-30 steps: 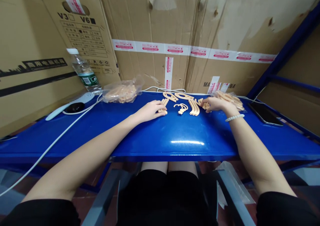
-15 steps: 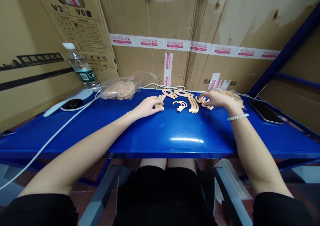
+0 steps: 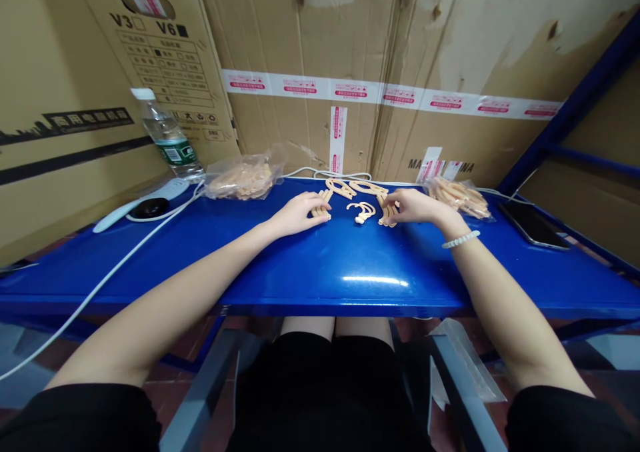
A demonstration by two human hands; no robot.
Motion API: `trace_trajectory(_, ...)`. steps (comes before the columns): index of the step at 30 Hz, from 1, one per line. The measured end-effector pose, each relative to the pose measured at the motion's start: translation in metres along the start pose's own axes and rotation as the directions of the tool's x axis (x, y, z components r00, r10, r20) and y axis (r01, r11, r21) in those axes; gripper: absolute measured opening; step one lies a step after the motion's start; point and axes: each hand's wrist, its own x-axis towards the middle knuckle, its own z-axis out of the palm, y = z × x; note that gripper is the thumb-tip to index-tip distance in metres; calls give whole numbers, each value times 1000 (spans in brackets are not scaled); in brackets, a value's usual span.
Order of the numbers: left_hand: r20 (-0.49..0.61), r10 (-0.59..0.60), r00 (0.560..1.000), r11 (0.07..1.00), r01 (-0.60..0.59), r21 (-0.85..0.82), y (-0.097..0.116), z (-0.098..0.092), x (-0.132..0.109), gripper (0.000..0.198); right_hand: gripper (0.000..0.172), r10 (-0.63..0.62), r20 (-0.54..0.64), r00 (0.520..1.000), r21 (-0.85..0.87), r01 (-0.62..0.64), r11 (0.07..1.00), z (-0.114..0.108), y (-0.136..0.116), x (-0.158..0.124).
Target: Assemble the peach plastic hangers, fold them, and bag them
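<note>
My left hand [image 3: 296, 213] lies on the blue table, fingers loosely bent and apart over a row of narrow beige plastic strips [image 3: 324, 197], which look like hanger arms. Their near ends show between its thumb and fingers. My right hand [image 3: 413, 205] is over a second group of curved beige strips [image 3: 383, 203], its bent fingers apart and touching or just above them; contact is hard to tell. Between the hands lie several beige hooks [image 3: 367, 210]. Behind these are two beige looped pieces, a left one [image 3: 341, 188] and a right one [image 3: 369, 187].
Clear bags of beige pieces lie at the left [image 3: 245, 179] and right [image 3: 460, 197]. A water bottle [image 3: 173, 139], a pale blue long-handled object [image 3: 143, 202] and a black oval object [image 3: 150, 208] are farther left. A phone [image 3: 534, 225] lies right; cardboard [image 3: 310, 39] stands behind.
My right hand has moved left, from the small curved pieces beside the right bag to the group of curved strips. My left hand has stayed at its row.
</note>
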Motion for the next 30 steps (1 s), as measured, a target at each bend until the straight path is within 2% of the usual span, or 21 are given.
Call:
trace_trajectory(5,31,34,999,999,-34,8,5,1,0,25,41,-121,-69,990,38,124,992,17,-39,7)
trace_trajectory(8,39,40,998,999,-41,20,7,1,1,22,30,-187,-83,979,43,191,981,28,-55,12)
trace_trajectory(11,37,32,999,999,-34,36,8,0,2,21,13,-218,-90,972,39,222,974,35,-60,17)
trace_trajectory(19,14,15,1000,998,-16,55,3,4,5,20,16,-241,-161,957,21,247,969,47,-54,36)
trace_trajectory(23,-56,-15,998,997,19,81,5,-2,5,25,26,-237,-251,939,32,253,967,34,-49,27)
trace_trajectory(26,-83,-31,996,992,41,118,3,-12,21,28,31,-181,-365,913,51,213,976,15,-43,16)
trace_trajectory(28,-26,-24,999,988,28,151,0,-17,42,30,31,-118,-439,891,67,163,984,5,-38,11)
trace_trajectory(30,81,-17,997,981,1,193,-4,-17,70,35,31,-67,-482,874,78,119,990,1,-32,10)
